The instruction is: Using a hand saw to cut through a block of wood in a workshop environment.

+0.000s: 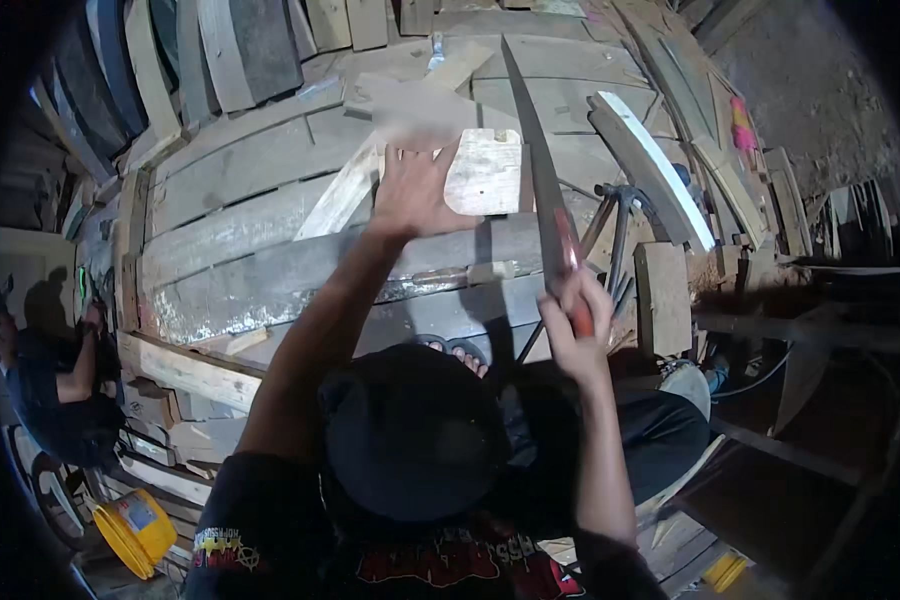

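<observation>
My left hand [412, 195] lies on a pale, whitish board [492, 180], its fingers stretched forward and the thumb out along the near edge. A blurred patch covers the area just past the fingertips. My right hand [582, 318] is wrapped round the red handle of a handsaw [541, 165]. The long grey blade points away from me and narrows toward its far tip. It runs beside the board's right edge; whether it touches the wood I cannot tell. A pale wooden strip [338, 200] slants out from under my left hand's side.
Dark metal tools [622, 205] lie right of the saw, near a wood block [662, 300] and a white-edged beam [660, 170]. Planks [240, 50] lean at the back left. Another person [60, 370] is at far left, above a yellow bucket [135, 535]. My feet [455, 355] are close below.
</observation>
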A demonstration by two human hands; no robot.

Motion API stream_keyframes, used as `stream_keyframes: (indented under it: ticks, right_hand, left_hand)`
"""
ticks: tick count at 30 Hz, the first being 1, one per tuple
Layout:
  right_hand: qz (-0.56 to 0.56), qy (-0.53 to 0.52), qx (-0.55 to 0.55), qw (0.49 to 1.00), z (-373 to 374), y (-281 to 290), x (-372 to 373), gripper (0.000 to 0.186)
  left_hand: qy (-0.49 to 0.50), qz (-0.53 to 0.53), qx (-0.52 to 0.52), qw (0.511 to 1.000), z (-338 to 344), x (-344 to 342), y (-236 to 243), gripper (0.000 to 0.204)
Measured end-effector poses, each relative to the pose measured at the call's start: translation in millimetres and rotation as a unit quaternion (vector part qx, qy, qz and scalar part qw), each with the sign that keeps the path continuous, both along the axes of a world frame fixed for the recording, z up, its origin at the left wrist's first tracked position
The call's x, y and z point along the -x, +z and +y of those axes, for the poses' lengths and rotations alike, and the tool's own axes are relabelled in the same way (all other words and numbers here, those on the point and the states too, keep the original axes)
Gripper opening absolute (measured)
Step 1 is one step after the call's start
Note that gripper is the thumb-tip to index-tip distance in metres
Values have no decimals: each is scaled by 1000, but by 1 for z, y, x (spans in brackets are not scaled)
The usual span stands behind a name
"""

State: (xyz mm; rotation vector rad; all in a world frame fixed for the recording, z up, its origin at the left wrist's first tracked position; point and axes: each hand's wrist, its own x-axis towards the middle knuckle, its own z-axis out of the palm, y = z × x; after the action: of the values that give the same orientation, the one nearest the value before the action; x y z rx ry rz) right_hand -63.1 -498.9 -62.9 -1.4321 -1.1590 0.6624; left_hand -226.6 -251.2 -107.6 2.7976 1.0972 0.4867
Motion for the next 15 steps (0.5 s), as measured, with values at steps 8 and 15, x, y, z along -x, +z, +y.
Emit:
stream_keyframes:
  ticks: [8, 15]
  right_hand:
    - [-31, -28, 32, 999, -49, 9, 23, 34]
    - [-57, -14, 41, 997, -48, 23, 5, 34]
  left_hand:
    - [13, -29, -16, 999, 7, 19, -11, 134]
    - [-3, -25, -25, 999, 4, 5, -9, 133]
